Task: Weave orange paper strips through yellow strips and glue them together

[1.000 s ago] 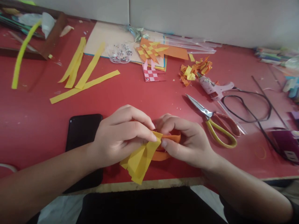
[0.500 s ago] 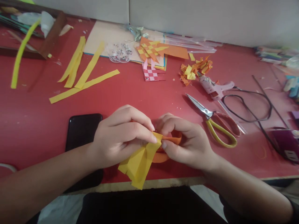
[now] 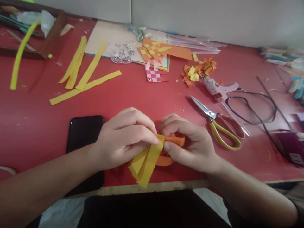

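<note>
My left hand [image 3: 123,139] pinches the top of folded yellow paper strips [image 3: 144,163] that hang down over the table's front edge. My right hand [image 3: 187,145] pinches looped orange paper strips [image 3: 174,141] where they meet the yellow ones. Both hands are closed, fingertips nearly touching, just above the red table [image 3: 147,98]. A black phone [image 3: 84,133] lies under my left wrist.
Yellow-handled scissors [image 3: 217,125] lie open right of my right hand, a pink glue gun [image 3: 218,88] with black cord [image 3: 256,109] beyond. Loose yellow strips [image 3: 83,76] lie far left. Woven paper pieces [image 3: 154,52], googly eyes [image 3: 121,53] and paper scraps [image 3: 198,71] lie at the back.
The hanging yellow strips have shifted and narrowed, their lower ends swinging slightly right. Both hands stay in place with the same pinch.
</note>
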`<state>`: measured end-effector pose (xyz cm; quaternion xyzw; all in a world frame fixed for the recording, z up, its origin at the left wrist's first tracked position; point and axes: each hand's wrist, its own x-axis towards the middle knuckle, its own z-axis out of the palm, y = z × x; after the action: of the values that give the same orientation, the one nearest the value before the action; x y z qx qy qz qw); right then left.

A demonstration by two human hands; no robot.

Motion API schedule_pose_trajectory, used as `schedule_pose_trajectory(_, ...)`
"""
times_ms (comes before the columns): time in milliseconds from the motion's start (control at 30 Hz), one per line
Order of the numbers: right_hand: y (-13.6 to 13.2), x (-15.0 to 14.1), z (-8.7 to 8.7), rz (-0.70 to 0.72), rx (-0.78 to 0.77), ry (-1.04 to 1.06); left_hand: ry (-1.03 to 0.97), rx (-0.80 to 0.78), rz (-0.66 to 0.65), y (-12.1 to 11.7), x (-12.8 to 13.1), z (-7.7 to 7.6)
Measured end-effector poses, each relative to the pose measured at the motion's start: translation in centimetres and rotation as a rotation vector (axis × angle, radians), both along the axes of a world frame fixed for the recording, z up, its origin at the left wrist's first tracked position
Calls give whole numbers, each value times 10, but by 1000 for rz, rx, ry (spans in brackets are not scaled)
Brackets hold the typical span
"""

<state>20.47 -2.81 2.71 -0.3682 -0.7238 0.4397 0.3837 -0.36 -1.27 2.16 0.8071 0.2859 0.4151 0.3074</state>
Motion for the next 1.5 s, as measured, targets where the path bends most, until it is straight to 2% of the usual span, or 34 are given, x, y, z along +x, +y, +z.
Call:
schedule_pose_trajectory(200,1,1,-1,-31,26,-20,19,-10,31,1,0,0)
schedule_pose_trajectory(300,1,1,-2,-41,34,-24,23,27,46,0,-1,-1)
schedule_pose_trajectory(500,-1,0,-2,-156,-16,-92,107,124,103,-3,-2,-3)
schedule_pose_trajectory(733,-2,0,-4,-147,-12,-115,164,156,139,-4,-1,1)
schedule_pose_trajectory(867,-2,-1,-3,-139,-25,-104,148,176,130,-4,-2,-1)
schedule_pose_trajectory(1133,-2,-2,-4,-165,60,-111,65,217,135,0,2,-5)
schedule_pose_trajectory(1500,-1,-3,-6,-181,114,-127,43,191,101,-2,2,-2)
